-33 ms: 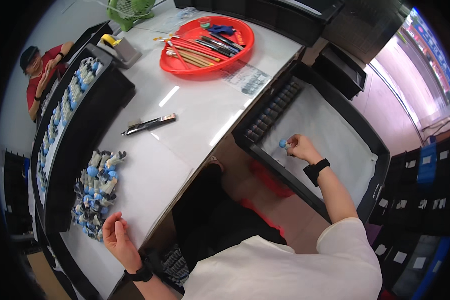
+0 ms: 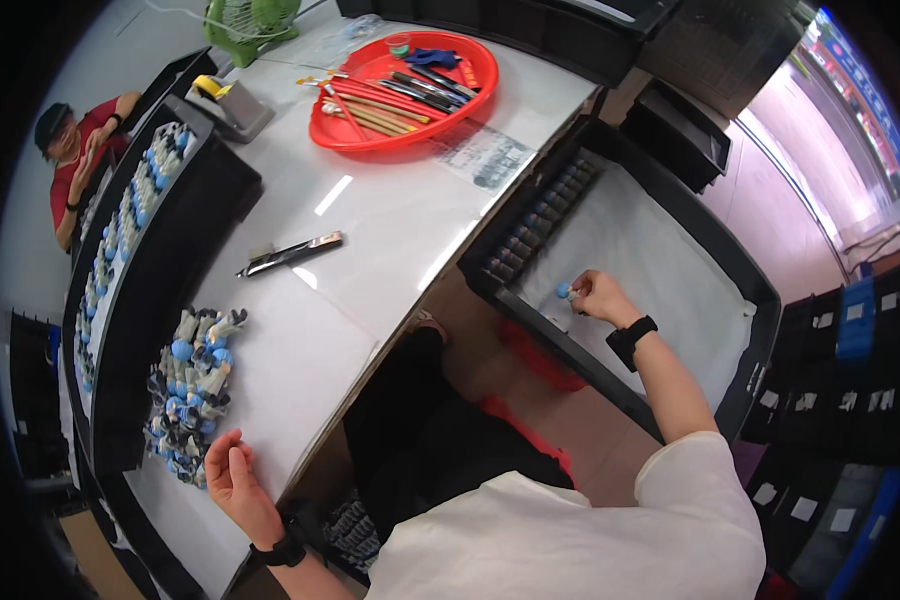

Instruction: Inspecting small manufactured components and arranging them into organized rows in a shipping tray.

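Observation:
Over the black tray (image 2: 711, 232) on the right, my right hand (image 2: 604, 299) pinches a small figurine (image 2: 564, 291) with a light blue head; my fingers hide part of its body. Dark-bodied figurines (image 2: 538, 222) stand in a row along the tray's left side, on white lining. My left hand (image 2: 236, 488) hovers at the near left edge of the white table (image 2: 300, 385), fingers loosely bent and apart, with nothing visible in it. Just beyond it lies a heap of blue, grey and white figurines (image 2: 192, 395).
A red basin (image 2: 342, 147) of brushes and pens sits at the table's far side. A black pen-like tool (image 2: 292, 254) lies mid-table. On the left, a long black tray (image 2: 182, 240) holds many figurines. A person in red (image 2: 95, 140) sits beyond it; a green fan (image 2: 250, 28) stands behind.
The whole view has shifted slightly, so the table things appear a little farther left. Both hands keep nearly the same pose, and the figurine is still in my right fingers.

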{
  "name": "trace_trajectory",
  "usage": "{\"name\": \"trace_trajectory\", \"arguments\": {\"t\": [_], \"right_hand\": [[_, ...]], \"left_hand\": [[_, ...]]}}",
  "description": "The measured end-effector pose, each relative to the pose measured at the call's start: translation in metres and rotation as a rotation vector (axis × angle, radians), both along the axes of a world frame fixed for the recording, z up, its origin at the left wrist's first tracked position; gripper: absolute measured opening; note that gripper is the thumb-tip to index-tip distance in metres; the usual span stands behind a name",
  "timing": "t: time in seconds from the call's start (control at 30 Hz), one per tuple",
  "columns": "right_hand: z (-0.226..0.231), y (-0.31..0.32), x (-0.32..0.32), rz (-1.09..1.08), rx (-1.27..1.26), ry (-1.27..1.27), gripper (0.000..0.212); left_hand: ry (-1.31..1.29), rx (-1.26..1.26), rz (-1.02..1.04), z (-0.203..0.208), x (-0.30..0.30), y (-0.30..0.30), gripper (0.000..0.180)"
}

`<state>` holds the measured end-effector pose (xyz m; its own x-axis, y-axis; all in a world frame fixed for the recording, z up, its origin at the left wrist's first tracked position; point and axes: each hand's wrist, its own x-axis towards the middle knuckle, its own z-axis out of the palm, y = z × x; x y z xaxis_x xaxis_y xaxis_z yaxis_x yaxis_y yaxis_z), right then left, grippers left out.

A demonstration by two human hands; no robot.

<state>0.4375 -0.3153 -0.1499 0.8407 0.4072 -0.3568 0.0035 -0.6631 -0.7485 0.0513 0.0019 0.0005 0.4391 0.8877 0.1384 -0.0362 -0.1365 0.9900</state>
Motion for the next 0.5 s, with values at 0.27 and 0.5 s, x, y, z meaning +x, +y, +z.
{"name": "trace_trajectory", "arguments": {"t": [0.27, 0.5], "right_hand": [[-0.043, -0.006, -0.008, 0.245, -0.167, -0.035, 0.026], [-0.059, -0.009, -0.008, 0.342, -0.104, -0.215, 0.019]], "left_hand": [[0.093, 0.067, 0.046, -0.001, 0.005, 0.000, 0.017], [0.145, 0.036, 0.072, 0.006, 0.005, -0.005, 0.017]]}}
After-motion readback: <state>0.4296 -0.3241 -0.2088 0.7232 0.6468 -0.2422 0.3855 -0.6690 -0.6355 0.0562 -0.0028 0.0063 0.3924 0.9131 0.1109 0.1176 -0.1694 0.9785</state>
